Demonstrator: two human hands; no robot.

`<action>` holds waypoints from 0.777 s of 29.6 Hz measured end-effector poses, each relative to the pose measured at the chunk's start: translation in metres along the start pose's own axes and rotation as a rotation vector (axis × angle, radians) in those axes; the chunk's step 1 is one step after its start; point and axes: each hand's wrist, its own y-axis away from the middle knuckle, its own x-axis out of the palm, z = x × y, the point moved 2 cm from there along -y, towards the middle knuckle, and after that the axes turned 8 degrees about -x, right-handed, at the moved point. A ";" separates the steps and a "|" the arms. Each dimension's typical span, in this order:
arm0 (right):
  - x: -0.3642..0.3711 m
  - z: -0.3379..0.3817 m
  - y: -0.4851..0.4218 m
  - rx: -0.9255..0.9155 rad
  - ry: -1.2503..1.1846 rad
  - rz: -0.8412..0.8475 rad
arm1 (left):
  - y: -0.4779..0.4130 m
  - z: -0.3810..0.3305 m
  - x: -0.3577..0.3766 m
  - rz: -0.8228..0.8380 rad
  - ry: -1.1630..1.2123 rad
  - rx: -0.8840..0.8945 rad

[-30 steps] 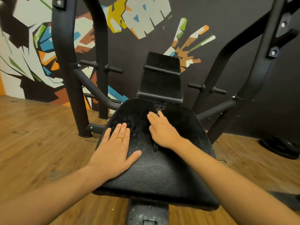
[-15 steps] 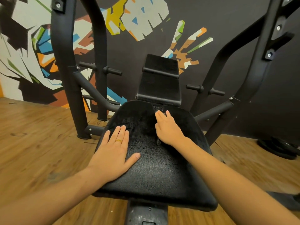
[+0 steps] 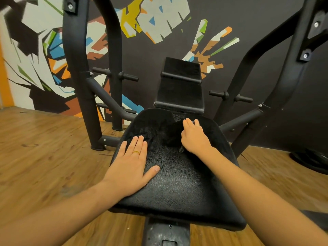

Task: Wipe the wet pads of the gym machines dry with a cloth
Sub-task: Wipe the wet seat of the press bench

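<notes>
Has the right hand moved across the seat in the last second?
Yes. The right hand slid away from the person, up the seat pad toward the back pad.

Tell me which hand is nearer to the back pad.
Right. The right hand lies at the far edge of the seat pad, just below the back pad; the left hand rests flat on its near left side, farther away.

Can't really tell where the cloth point(image 3: 165, 134) ends under the right hand point(image 3: 195, 141), black on black seat pad point(image 3: 177, 183). Can't see the thumb either. Lost both forearms and the seat post point(image 3: 165, 233) to the bottom edge, frame uprights point(image 3: 74, 50) to the top. Only getting half a dark weight plate point(image 3: 308, 160) way right of the grip. Smeary floor point(image 3: 35, 157) out left.
</notes>
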 end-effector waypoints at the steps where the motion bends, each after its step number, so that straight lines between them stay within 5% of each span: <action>1: 0.001 0.001 0.010 -0.027 0.007 0.011 | 0.000 0.000 0.000 -0.005 -0.002 0.004; 13: -0.004 -0.022 -0.058 -0.007 -0.033 0.125 | 0.001 -0.001 0.001 0.029 -0.031 0.001; 23: -0.004 -0.012 0.006 -0.106 -0.038 0.087 | 0.002 -0.001 0.001 0.024 -0.019 0.009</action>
